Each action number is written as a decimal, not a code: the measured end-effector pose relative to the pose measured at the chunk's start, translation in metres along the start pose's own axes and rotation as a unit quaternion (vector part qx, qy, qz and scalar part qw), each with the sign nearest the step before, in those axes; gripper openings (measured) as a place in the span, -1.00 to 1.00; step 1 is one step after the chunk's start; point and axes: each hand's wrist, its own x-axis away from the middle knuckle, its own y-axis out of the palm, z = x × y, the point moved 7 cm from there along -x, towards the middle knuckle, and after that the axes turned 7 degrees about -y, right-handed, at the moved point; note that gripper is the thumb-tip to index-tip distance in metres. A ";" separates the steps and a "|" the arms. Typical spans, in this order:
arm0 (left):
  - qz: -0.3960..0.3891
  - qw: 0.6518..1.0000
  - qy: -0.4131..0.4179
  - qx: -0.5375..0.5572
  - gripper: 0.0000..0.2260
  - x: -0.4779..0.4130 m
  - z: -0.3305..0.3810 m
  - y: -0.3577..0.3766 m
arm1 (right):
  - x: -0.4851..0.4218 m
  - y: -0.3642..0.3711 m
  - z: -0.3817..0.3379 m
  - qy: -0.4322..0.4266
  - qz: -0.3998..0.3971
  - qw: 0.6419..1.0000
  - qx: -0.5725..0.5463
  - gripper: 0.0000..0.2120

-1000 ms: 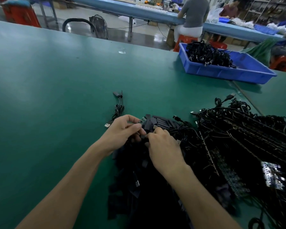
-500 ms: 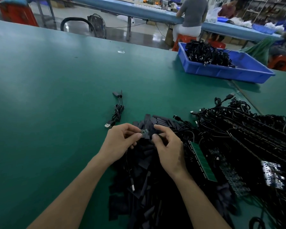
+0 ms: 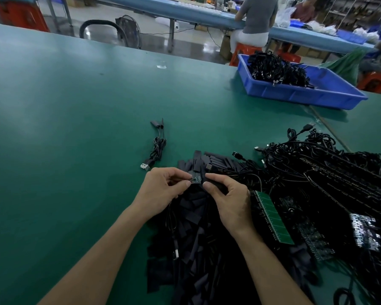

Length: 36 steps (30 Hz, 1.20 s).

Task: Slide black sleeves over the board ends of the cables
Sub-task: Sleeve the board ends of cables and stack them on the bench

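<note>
Green table [image 3: 75, 128] gives wide open surface left of the sleeve pile [image 3: 196, 238]. Cable heap [image 3: 339, 172] touches pile's right; 1 blue bin [image 3: 295, 95] sits far beyond, at table edge. Over pile's far end (hands nearly together), left hand [image 3: 161, 192] pinches 1 board end [image 3: 196, 179], and right hand [image 3: 231, 199] pinches 1 black sleeve [image 3: 218, 184] just beside it.

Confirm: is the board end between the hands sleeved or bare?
Bare: the board end shows components, pinched by left hand; right hand holds a black sleeve beside it.
</note>
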 end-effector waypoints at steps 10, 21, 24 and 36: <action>-0.020 1.000 0.006 -0.004 -0.90 0.001 0.002 0.001 | 0.001 0.000 0.003 -0.008 0.015 1.000 -0.016 -0.83; -0.033 0.999 0.010 0.012 -0.86 -0.001 -0.001 -0.001 | 0.001 0.002 -0.002 -0.010 -0.026 0.999 -0.029 -0.75; -0.032 0.999 0.001 0.024 -0.86 -0.002 -0.003 -0.002 | 0.001 0.003 -0.001 0.000 -0.044 0.998 -0.054 -0.72; -0.043 0.995 -0.026 0.082 -0.92 -0.005 -0.007 -0.004 | -0.002 0.005 -0.004 -0.003 -0.077 0.995 -0.069 -0.72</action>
